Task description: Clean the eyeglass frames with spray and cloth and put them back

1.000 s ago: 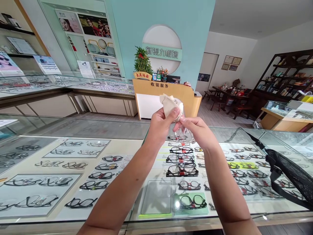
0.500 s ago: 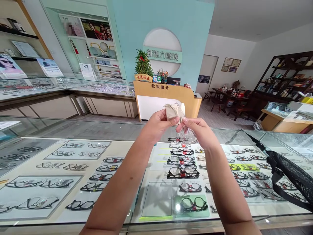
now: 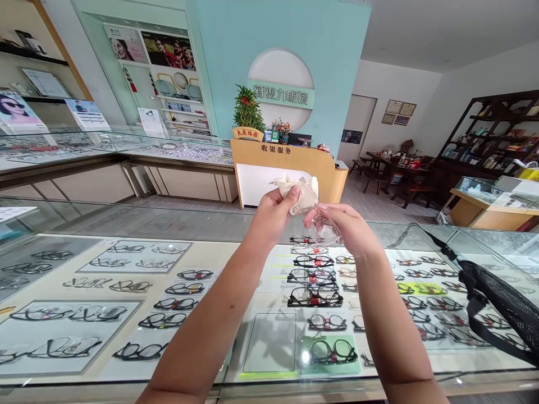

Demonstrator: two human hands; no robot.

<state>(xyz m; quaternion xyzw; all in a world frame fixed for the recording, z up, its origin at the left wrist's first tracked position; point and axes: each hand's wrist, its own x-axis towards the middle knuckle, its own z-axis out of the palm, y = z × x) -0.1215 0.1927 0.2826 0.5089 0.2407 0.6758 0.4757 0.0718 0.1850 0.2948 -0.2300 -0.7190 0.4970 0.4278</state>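
Observation:
My left hand is closed on a cream cloth, its thumb pressed on the cloth's upper face. Just to the right, my right hand pinches a pair of clear, thin-framed glasses by the frame. One round lens hangs below the right fingers. The other part of the glasses lies within the cloth and is mostly hidden. Both hands are raised above the glass counter.
Rows of glasses lie under the counter's glass. A black mesh bag with straps rests at the right. Beyond stands a wooden cashier desk with a plant; more display cases line the left.
My left thumb has moved up and left over the cloth, which is now folded differently. The hanging lens shows more fully below my right hand.

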